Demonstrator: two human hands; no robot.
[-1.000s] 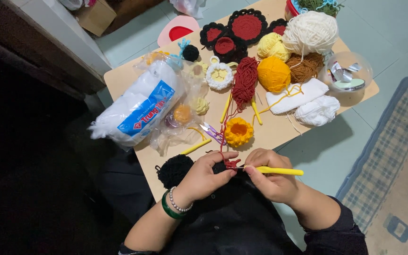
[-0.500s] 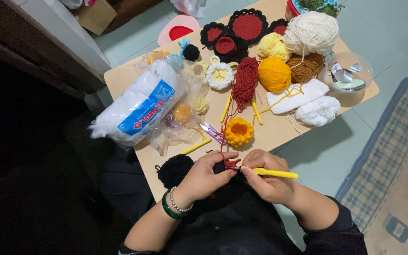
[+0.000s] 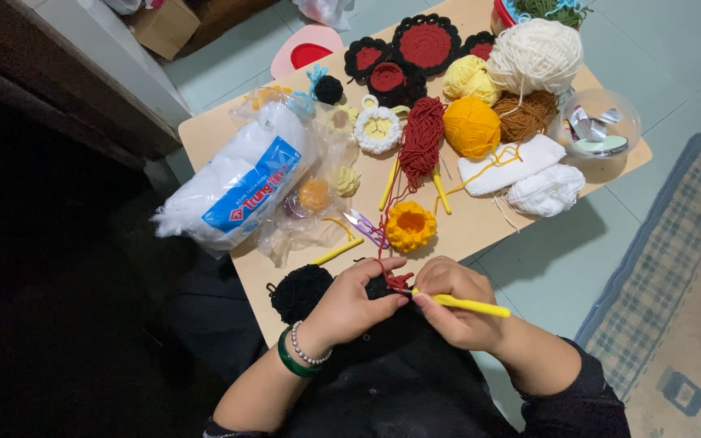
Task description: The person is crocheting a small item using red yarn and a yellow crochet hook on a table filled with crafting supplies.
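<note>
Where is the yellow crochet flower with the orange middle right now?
In the head view, the yellow crochet flower lies on the table just beyond the hands, beside the small scissors and below the dark red yarn.

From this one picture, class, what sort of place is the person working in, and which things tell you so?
Probably a room at home used as a crochet corner. A low wooden table stands on a tiled floor beside a rug, and it is covered with balls of yarn. The right hand holds a yellow crochet hook.
</note>
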